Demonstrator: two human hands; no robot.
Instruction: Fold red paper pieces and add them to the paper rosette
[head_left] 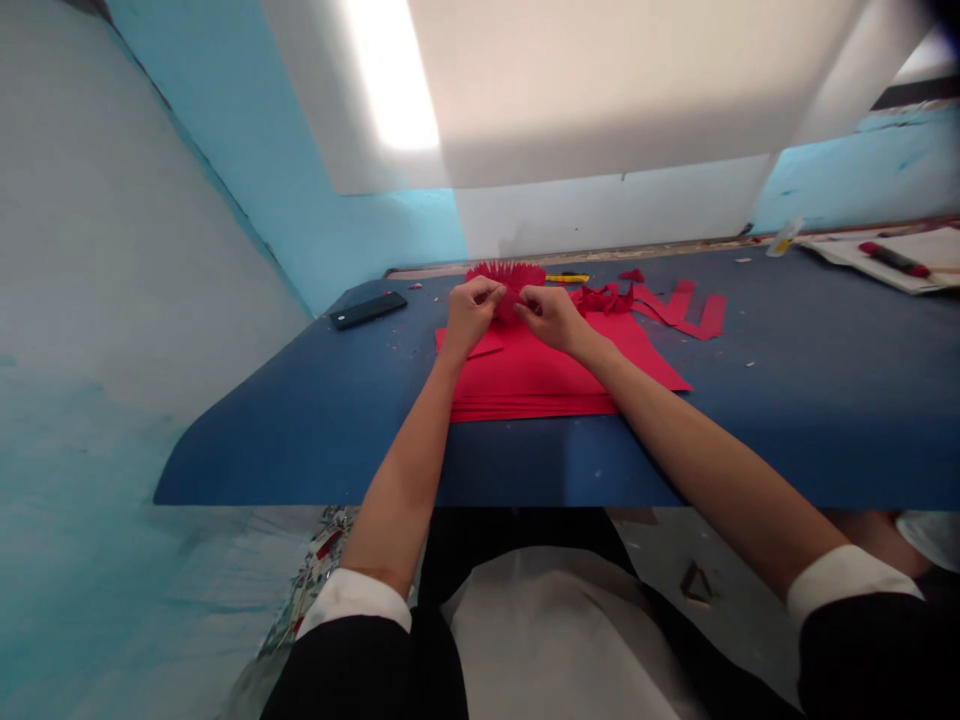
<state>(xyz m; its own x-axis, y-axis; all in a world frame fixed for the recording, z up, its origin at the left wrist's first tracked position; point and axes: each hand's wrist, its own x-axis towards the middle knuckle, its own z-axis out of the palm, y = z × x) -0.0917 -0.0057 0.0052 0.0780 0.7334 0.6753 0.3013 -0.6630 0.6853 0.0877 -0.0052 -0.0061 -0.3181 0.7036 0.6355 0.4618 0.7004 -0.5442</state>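
Observation:
A pleated red paper fan (507, 274) stands spread out above a stack of red paper sheets (555, 375) on the blue table (300, 420). My left hand (470, 311) pinches the fan's left side with closed fingers. My right hand (551, 315) pinches its lower right side, also closed. Both hands rest over the red sheets. The fan's base is hidden behind my fingers.
A black phone (368, 309) lies at the table's left. Red paper strips and scraps (667, 303) lie to the right of the fan, a yellow tool (568, 278) behind them. A small glue bottle (784, 238) and papers with a red pen (892, 259) sit far right.

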